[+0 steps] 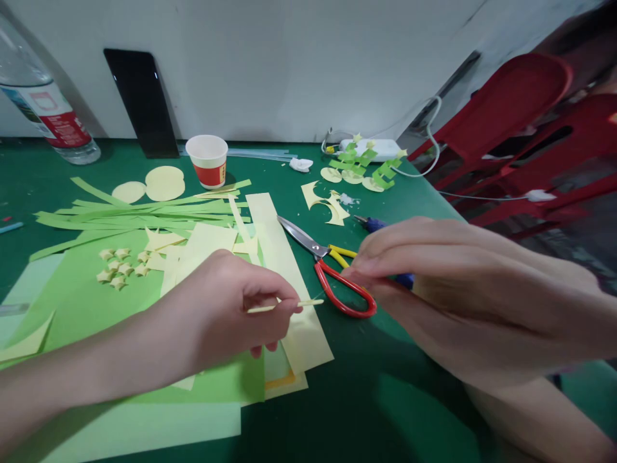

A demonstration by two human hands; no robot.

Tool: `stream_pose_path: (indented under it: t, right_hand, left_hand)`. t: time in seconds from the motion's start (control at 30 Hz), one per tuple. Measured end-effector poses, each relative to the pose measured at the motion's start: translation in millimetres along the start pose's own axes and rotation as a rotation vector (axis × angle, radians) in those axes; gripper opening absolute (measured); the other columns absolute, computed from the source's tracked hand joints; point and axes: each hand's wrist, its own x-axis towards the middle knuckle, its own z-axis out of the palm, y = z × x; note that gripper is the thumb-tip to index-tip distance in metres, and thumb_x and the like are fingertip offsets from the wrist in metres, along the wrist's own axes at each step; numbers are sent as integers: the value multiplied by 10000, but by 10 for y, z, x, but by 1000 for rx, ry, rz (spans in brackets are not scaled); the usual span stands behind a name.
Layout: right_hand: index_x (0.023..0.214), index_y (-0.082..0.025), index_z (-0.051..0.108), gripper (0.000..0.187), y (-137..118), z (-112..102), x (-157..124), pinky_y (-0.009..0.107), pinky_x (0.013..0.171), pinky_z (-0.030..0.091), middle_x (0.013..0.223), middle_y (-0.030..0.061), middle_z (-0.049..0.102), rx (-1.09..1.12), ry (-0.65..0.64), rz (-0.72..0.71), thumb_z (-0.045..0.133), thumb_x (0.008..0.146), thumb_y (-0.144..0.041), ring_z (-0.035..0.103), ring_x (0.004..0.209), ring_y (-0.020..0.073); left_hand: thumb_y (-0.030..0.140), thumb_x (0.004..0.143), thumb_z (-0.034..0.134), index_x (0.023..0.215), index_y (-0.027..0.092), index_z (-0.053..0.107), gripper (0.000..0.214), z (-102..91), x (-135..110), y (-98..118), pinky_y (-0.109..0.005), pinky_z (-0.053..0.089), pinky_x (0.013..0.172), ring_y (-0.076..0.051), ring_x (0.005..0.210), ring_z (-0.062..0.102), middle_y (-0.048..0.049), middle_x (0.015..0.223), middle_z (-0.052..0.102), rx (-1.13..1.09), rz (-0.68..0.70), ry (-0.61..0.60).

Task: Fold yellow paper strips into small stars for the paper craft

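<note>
My left hand (250, 299) pinches a thin pale yellow stick-like piece (311, 302), its tip pointing right over the table. My right hand (463, 289) is closed, thumb and fingertips pressed together; what they hold, if anything, is hidden. A very fine strand seems to run between the two hands. Scissors (315, 249) with red and yellow handles lie open just beyond them, partly covered by my right hand. Behind that hand shows a dark blue tool (373, 224) with a pointed tip. A long pale yellow paper strip (270, 238) lies beneath my left hand.
Green paper strips (159, 209), folded paper stars (118, 267) and green sheets (96, 321) cover the left. A paper cup (207, 164), phone (142, 103) and bottle (53, 109) stand along the wall. Green paper pieces on round bases (354, 164) and a white power strip (380, 150) sit back right.
</note>
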Motion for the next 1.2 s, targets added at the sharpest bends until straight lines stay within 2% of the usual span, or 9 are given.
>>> stream_pose_path:
  t: [0.27, 0.43, 0.63, 0.93, 1.07, 1.2]
  right_hand:
    - [825, -236, 620, 146, -19, -40, -15, 236, 669, 567, 792, -9, 685, -19, -58, 31, 528, 849, -126, 652, 733, 135]
    - [828, -223, 619, 152, -28, -16, -26, 185, 687, 559, 815, -10, 687, -28, -47, 30, 489, 885, -167, 643, 736, 106]
    - [857, -217, 617, 50, -42, -12, -12, 165, 690, 547, 819, -13, 668, -101, -14, -16, 576, 844, -193, 619, 718, 91]
    - [796, -173, 623, 111, -57, -2, 72, 150, 668, 552, 736, 20, 654, -207, -65, -88, 537, 862, -153, 626, 694, 93]
    - [807, -160, 617, 27, -71, 17, 85, 117, 686, 530, 743, 20, 640, -213, 3, -86, 600, 820, -143, 610, 718, 79]
    - [777, -160, 613, 53, -99, 28, 106, 108, 650, 526, 702, 10, 622, -230, 8, -114, 609, 809, -118, 600, 668, 71]
  left_hand:
    - [187, 755, 522, 729, 136, 691, 178, -25, 9, 31, -90, 381, 398, -58, 440, 542, 26, 496, 596, -19, -19, -28]
    - [200, 767, 524, 736, 131, 691, 183, -31, 4, 34, -87, 392, 412, -57, 448, 553, 23, 509, 604, -22, -25, -31]
    - [211, 786, 516, 739, 138, 689, 194, -23, -12, 1, -78, 407, 415, -47, 433, 545, 32, 509, 599, -52, -13, -18]
    - [204, 781, 521, 723, 142, 687, 187, -25, 1, -35, -66, 417, 404, -39, 410, 540, 37, 493, 592, -65, 37, 13]
    - [195, 768, 525, 723, 143, 686, 175, -10, -12, -35, -65, 419, 412, -38, 420, 542, 41, 503, 597, -62, 14, 9]
    - [198, 762, 527, 741, 145, 688, 171, -16, -16, -27, -79, 424, 418, -46, 430, 548, 37, 515, 603, -59, 16, 5]
